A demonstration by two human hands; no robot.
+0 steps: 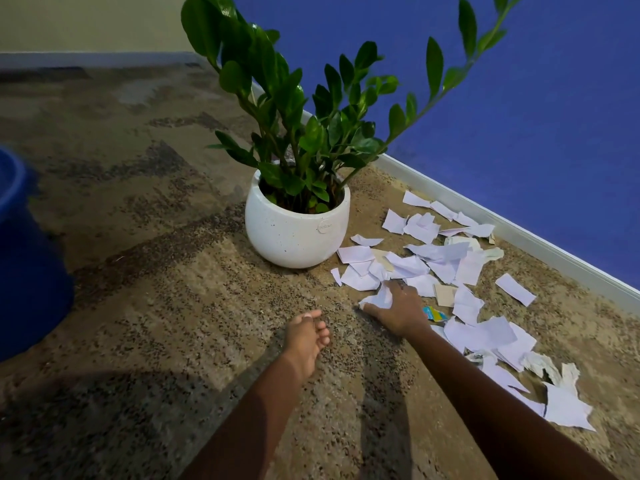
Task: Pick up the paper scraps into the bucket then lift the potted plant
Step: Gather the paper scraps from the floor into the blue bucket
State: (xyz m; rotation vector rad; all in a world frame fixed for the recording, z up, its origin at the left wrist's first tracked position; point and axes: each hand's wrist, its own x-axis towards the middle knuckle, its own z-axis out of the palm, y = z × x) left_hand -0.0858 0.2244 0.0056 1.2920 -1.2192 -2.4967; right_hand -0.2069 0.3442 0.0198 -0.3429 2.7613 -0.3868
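Note:
Torn white paper scraps (446, 261) lie scattered on the carpet to the right of a potted plant (298, 230), a round white pot with tall green leafy stems. My right hand (401, 310) rests on the near edge of the pile, fingers closed around a crumpled white scrap (379, 299). My left hand (306, 336) hovers just above the carpet in front of the pot, fingers loosely curled, holding nothing. A blue bucket (24, 258) stands at the far left edge, only partly in view.
A blue wall (519, 116) with a pale baseboard (519, 233) runs diagonally behind the scraps. A small coloured wrapper (434, 313) lies among them. Mottled brown carpet (156, 271) stretches between the bucket and the pot.

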